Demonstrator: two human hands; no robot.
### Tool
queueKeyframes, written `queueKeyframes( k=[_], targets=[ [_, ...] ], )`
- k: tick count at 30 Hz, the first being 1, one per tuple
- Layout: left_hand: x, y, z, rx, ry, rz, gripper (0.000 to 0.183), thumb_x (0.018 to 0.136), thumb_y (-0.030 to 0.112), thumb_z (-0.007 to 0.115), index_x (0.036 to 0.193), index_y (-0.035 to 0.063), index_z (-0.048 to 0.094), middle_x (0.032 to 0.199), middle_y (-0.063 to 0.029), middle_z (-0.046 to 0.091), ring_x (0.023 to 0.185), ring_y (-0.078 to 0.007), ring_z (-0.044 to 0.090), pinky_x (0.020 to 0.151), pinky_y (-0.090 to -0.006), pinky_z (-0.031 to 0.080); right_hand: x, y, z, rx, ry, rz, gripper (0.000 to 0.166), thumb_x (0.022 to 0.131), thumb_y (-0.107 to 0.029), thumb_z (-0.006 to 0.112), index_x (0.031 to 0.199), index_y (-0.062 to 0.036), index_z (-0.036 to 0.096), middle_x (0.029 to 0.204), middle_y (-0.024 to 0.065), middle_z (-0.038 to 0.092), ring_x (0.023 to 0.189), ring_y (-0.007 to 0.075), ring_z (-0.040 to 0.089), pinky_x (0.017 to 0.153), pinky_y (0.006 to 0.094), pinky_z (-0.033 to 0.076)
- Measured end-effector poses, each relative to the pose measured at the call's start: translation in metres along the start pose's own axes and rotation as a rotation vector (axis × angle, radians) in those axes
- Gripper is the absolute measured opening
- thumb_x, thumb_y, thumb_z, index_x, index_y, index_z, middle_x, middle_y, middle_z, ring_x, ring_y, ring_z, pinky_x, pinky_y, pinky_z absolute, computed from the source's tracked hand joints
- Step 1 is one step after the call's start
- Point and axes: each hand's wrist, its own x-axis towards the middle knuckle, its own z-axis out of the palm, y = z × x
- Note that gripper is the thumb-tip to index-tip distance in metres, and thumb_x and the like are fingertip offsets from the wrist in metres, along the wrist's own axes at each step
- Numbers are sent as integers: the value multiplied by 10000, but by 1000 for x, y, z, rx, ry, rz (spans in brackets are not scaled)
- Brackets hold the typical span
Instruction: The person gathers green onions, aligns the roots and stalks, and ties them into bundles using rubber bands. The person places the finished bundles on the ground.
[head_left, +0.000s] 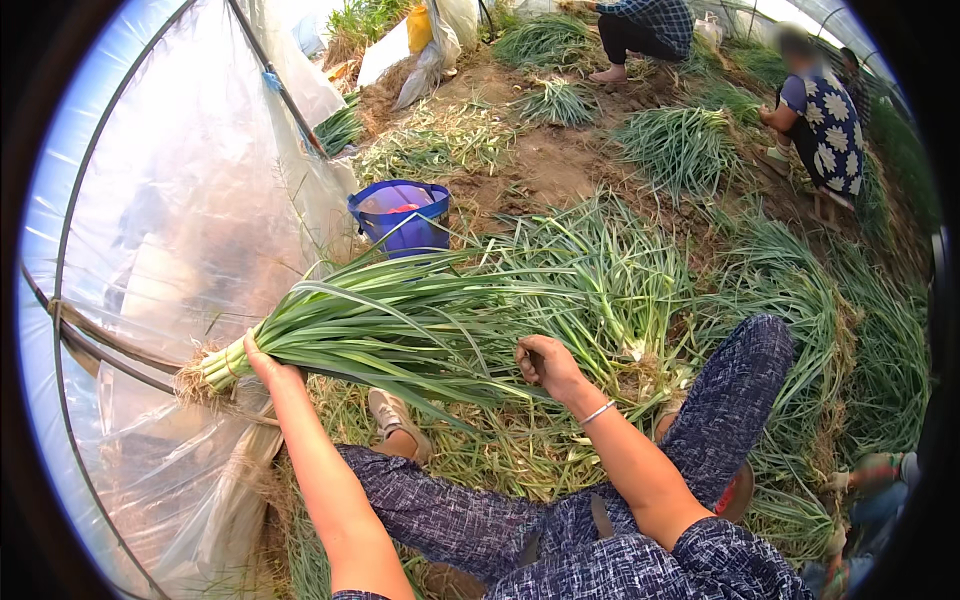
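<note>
My left hand (274, 364) grips a bundle of long-leaved alliums (375, 315), likely green garlic or leeks, around its pale stems. A thin tie appears to circle the stems near the stringy roots (201, 379), which point left toward the plastic sheeting. The leaves fan out to the right, above the ground. Close to the leaf tips, my right hand (551, 367) is raised with curled fingers; whether something small is in them cannot be made out. More loose alliums (600, 277) lie in a pile beyond my right hand.
A blue bucket (401, 217) with something red inside stands beyond the bundle. Translucent plastic sheeting (187, 187) on bent poles walls the left. Allium piles (679, 146) and leaf scraps (510, 457) cover much soil. Two people (821, 120) (652, 30) crouch or sit farther off; another person's hand (840, 480) shows lower right.
</note>
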Motion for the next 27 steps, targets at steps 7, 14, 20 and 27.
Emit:
queueKeyframes(
  k=[7,14,20,27],
  targets=[
    [4,2,-11,5,36,53,508,831,485,555,1101,57,596,1128,-137,620,1002,-301,589,912,-433,475,-11,-16,38,-605,-164,-199,284,832,-139,694,1097,-44,656,843,-44,603,682,22,443,612,191,394],
    [9,2,-16,46,20,22,498,831,479,549,1102,64,596,1129,-132,616,1005,-304,588,912,-446,473,-3,0,57,-273,-516,43,334,872,-171,641,1164,-8,624,1031,74,662,713,60,529,636,206,443],
    [2,-1,-11,38,11,-7,493,837,480,536,1106,72,595,1130,-129,616,1004,-309,587,907,-449,474,-20,-2,63,-182,-563,203,217,881,-206,651,995,-22,667,781,-27,617,537,22,394,489,185,316],
    [2,3,-13,45,61,53,480,839,482,518,1080,78,611,1105,-115,632,986,-300,595,901,-438,475,-9,-10,53,519,50,-255,84,894,-122,606,863,-44,599,688,-30,516,534,50,368,479,209,311]
  ],
)
